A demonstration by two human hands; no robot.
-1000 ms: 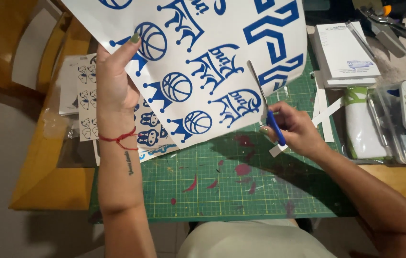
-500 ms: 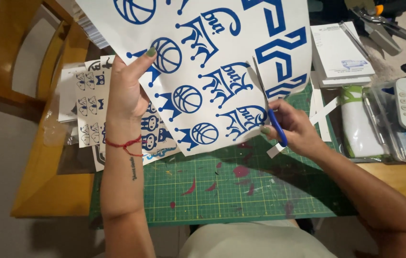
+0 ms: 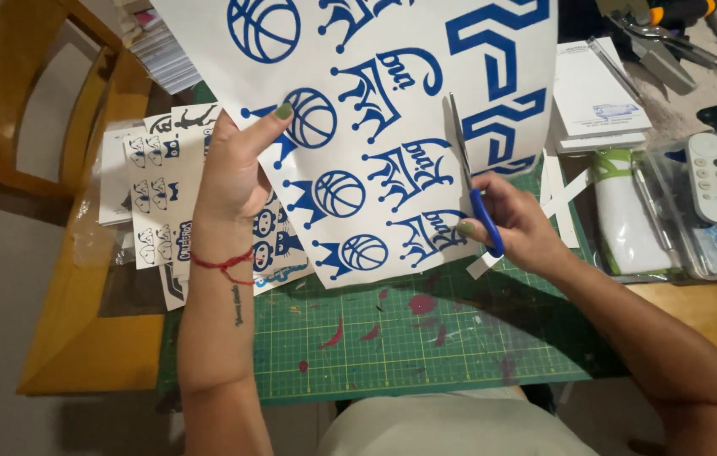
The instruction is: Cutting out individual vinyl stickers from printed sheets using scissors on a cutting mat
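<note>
Above the green gridded cutting mat [image 3: 392,338], the person holds up a large white sheet printed with blue basketballs, crowns and lettering [image 3: 375,110]. The left hand [image 3: 236,173] grips the sheet's left edge, thumb pressed on the front beside a basketball-and-crown design, the other fingers hidden behind the paper. A red string bracelet [image 3: 223,263] circles that wrist.

The right hand [image 3: 514,224] is closed around the blue handles of a pair of scissors [image 3: 470,181]. The silver blades point up and away from the person and lie against the sheet, between the column of crowned lettering and the big blue angular shape at its right edge. I cannot tell how far the blades are parted. The bottom of the sheet hangs just over the far part of the mat.

Under the left hand, a spread of smaller white sticker sheets with small dark and blue figures [image 3: 156,194] lies on the yellow wooden surface [image 3: 80,355], partly tucked beneath the big sheet. Narrow white paper strips [image 3: 561,198] lie just to the right of the scissors. Further right sit a white notepad [image 3: 599,93], a white roll with a green band [image 3: 624,211], and a white remote control [image 3: 711,177] resting on a clear plastic case [image 3: 713,245]. Metal pliers with dark and orange grips [image 3: 658,34] lie at the far right corner.
</note>
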